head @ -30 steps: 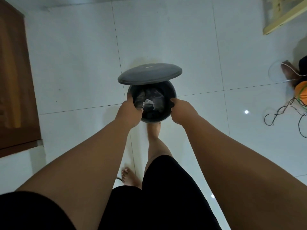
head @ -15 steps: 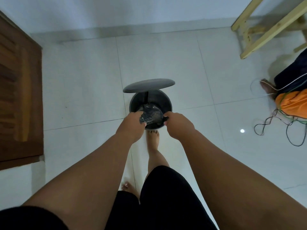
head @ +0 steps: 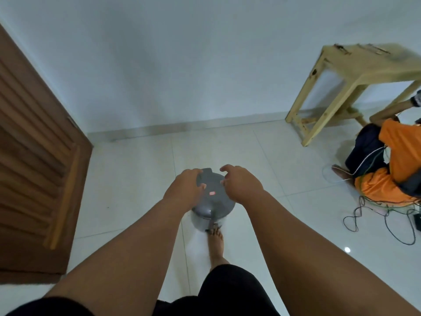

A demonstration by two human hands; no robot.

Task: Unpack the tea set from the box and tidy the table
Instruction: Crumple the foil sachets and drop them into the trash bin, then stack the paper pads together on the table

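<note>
White tiled floor [head: 136, 179], grey pedal bin [head: 213, 202] standing on it, lid down; left hand [head: 184, 192] over the lid's left edge, grip loose and empty; right hand [head: 241, 184] just right of it, fingers spread, empty; tea set not in view.

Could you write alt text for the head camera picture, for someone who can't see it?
Looking down, a person's left hand and right hand hover over a closed grey pedal bin on a white tiled floor. A wooden stool stands at right.
</note>
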